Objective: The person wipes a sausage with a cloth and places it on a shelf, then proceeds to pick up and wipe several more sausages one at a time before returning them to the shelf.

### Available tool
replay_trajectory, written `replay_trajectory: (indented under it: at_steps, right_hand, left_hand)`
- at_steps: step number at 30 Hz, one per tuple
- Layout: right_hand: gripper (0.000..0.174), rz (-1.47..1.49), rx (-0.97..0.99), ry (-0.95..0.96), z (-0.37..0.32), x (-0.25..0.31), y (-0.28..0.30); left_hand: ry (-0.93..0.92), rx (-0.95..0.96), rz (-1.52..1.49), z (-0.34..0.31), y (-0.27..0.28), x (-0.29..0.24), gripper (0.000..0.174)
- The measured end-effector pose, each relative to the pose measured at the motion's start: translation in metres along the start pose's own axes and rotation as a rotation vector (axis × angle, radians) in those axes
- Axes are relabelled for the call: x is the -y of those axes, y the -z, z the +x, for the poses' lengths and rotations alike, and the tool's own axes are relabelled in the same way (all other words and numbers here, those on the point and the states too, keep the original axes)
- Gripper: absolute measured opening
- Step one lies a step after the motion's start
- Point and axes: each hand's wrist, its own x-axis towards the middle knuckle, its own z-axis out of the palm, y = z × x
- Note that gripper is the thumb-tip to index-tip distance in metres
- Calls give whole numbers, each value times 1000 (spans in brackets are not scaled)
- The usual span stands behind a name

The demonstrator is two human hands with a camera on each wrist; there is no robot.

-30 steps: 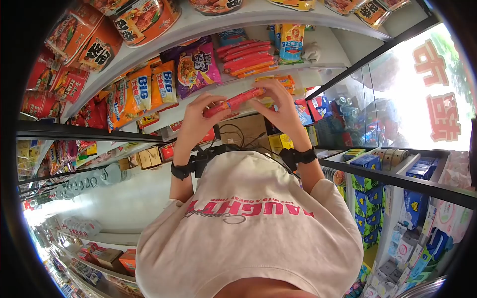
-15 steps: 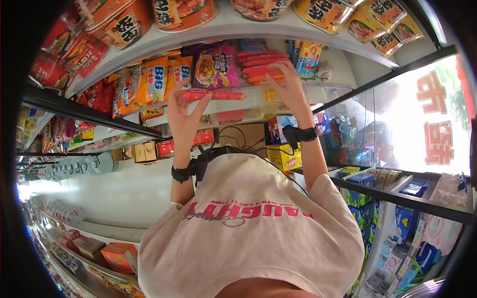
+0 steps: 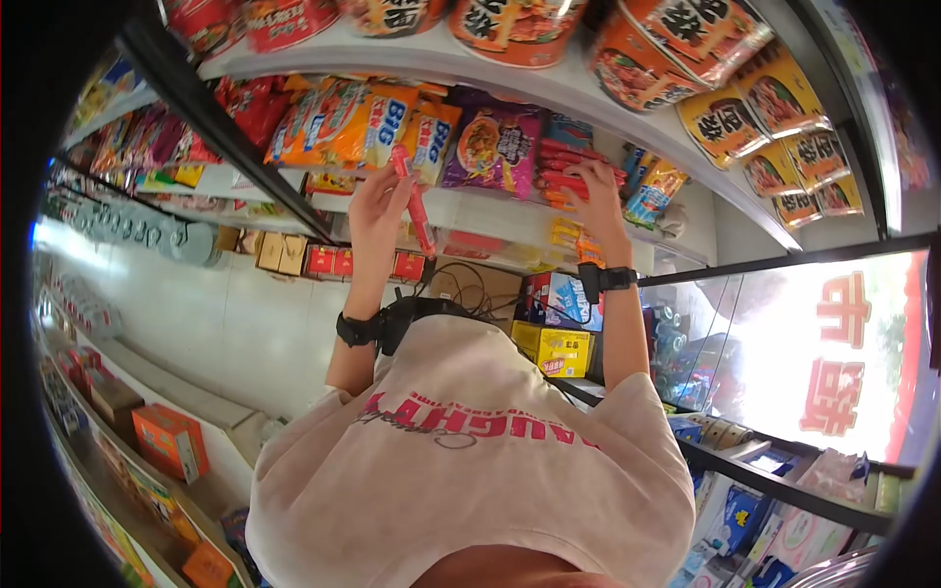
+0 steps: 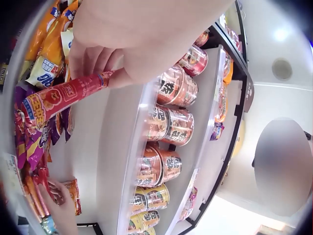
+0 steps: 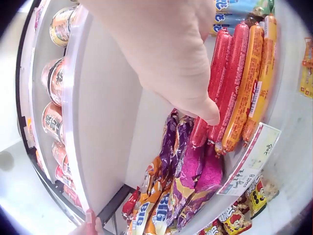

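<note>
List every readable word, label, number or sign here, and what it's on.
"BIG": orange packets
"AUGHT": T-shirt, part of its large pink lettering
"GREAT TIME": T-shirt, smaller line
"市": window sign; its other character is unclear
Too small or blurred: print on the held red sausage, shelf sausages, noodle tubs and yellow box; handwriting on the price tag

The white lower shelf [image 3: 480, 209] carries packaged food: red packets [image 3: 245, 108] at left, then orange bags [image 3: 333, 122], purple bags [image 3: 493, 147], stacked red sausages [image 5: 238, 58] with orange sausages [image 5: 246, 90] on their near side, and blue packets [image 3: 655, 194] farther right. A price tag [image 5: 250, 159] sits on its near edge. The upper shelf [image 3: 392, 61] bears red tubs [image 3: 289, 24] at left, orange tubs [image 3: 515, 29] midway, yellow tubs [image 3: 723, 122] at right.
</note>
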Motion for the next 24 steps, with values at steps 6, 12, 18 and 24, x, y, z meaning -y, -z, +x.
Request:
replay_trajectory:
  at_steps: [6,12,18,24]
  right_hand:
    - [26,-21,-10,71,4,-5,0]
    - [27,-34,-95,94,-1,4,7]
    - [26,-19,-365,10,-10,40,31]
    - [24,549,-517,-381,-62,76,49]
  left_hand:
    - [48,24,2,2,6,5,39]
    - [46,60,82,1,-5,2,42]
    - [175,170,-3,0,-16,-1,43]
    - [239,221,-27,-1,-41,5,32]
